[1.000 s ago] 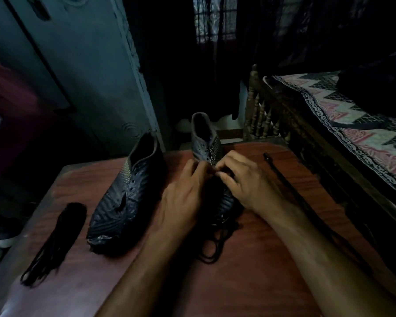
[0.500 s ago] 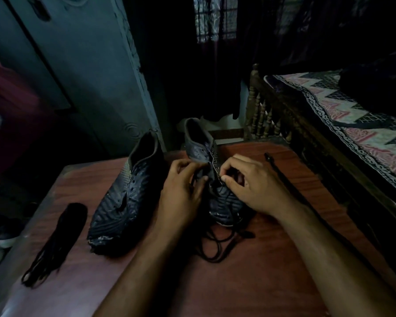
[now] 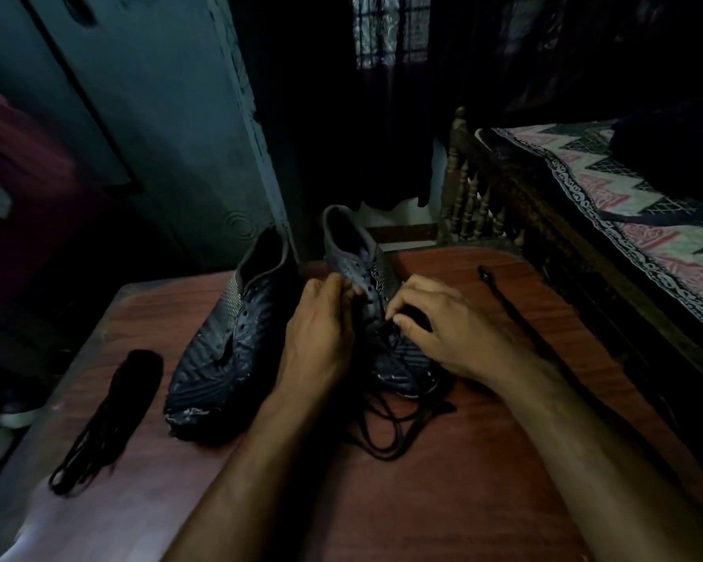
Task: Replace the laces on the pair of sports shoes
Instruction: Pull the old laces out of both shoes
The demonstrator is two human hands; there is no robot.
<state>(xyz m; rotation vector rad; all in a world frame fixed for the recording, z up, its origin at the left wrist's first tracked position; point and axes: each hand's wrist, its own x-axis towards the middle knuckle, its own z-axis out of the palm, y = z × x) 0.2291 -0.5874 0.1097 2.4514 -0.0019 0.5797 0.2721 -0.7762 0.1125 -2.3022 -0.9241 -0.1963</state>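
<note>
Mid-lacing the right dark textured sports shoe [image 3: 376, 314] on the reddish wooden table [image 3: 483, 460]: left hand [image 3: 321, 330] gripping its upper, right hand [image 3: 443, 330] pinching black lace [image 3: 386, 432]. Next: threading through another eyelet.

Two dark shoes [image 3: 228, 342] [image 3: 366, 285] upright; loose black laces [image 3: 386, 432] below

Reddish wooden table [image 3: 483, 480] carries two dark shoes [image 3: 224, 346] [image 3: 382, 318], bundled laces [image 3: 110, 415], loose lace [image 3: 390, 432], one straight lace [image 3: 516, 314].
</note>
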